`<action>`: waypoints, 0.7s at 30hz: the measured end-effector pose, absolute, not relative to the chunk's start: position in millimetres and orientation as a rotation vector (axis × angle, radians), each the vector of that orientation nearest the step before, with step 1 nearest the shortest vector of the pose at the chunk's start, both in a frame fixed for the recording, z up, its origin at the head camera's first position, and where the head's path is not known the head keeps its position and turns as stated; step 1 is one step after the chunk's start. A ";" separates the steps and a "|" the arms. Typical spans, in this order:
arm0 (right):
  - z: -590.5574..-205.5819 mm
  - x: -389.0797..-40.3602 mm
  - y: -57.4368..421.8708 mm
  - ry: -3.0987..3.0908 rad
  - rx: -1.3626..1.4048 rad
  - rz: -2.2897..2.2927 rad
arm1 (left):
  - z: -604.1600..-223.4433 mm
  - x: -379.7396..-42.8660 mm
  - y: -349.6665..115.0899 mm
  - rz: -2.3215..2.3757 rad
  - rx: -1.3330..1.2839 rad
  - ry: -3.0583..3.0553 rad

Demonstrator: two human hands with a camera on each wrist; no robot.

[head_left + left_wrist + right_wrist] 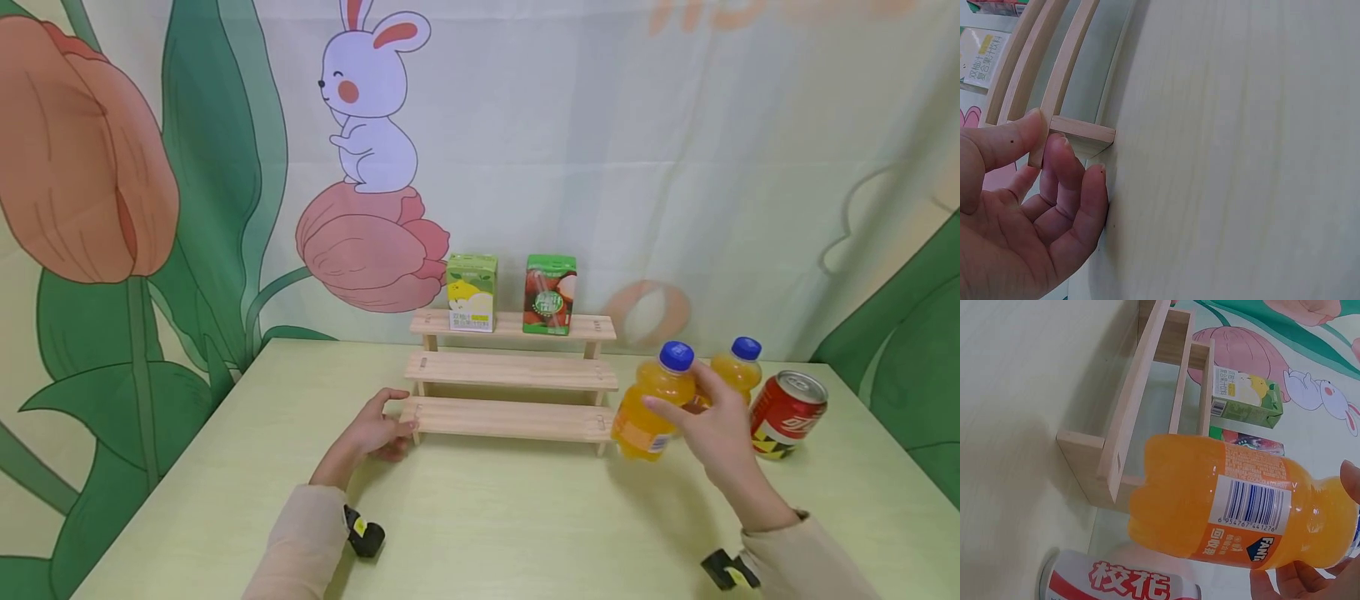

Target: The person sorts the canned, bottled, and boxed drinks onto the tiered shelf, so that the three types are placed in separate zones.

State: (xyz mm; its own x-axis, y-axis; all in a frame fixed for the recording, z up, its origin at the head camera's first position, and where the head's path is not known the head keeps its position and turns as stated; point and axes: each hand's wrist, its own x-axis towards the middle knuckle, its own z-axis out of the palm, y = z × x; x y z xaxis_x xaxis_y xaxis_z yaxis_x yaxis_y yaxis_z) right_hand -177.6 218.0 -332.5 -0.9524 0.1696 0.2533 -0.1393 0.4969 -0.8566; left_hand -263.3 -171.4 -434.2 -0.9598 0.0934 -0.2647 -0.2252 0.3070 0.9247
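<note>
My left hand [378, 427] pinches the left end of the lowest step of a three-tier wooden rack [510, 417], thumb on top and fingers beneath, as the left wrist view shows. In my right hand [720, 429] is an orange Fanta bottle [648, 417] with a blue cap, gripped near its upper part and slightly tilted. It is off the table, beside the rack's right end. The right wrist view shows the barcode label of the bottle [1235, 500] close up. On the top step stand a yellow-green juice carton [472, 293] and a red-and-green juice carton [550, 296].
Behind my right hand stands a second orange bottle [738, 367] with a blue cap, partly hidden. A red drink can [791, 412] is to its right on the pale wooden table [510, 533]. A printed curtain [600, 125] hangs behind the table.
</note>
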 end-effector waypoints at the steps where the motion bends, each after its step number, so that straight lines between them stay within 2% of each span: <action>1: -332.7 -178.5 216.4 -2.440 -0.022 1.440 | -433.6 -263.0 -171.3 1.700 -0.120 2.309; 21: -331.5 -197.8 190.3 -2.380 0.129 1.478 | -433.8 -262.9 -170.8 1.714 -0.122 2.299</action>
State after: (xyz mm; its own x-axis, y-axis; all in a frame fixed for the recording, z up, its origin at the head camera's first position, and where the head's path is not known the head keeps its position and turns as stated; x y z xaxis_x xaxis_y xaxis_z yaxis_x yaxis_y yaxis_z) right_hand -197.8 190.3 -331.5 -0.9394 0.0986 0.3283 -0.2505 0.4561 -0.8539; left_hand -262.9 -170.8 -433.8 -0.9599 0.0934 -0.2644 -0.2267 0.2965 0.9277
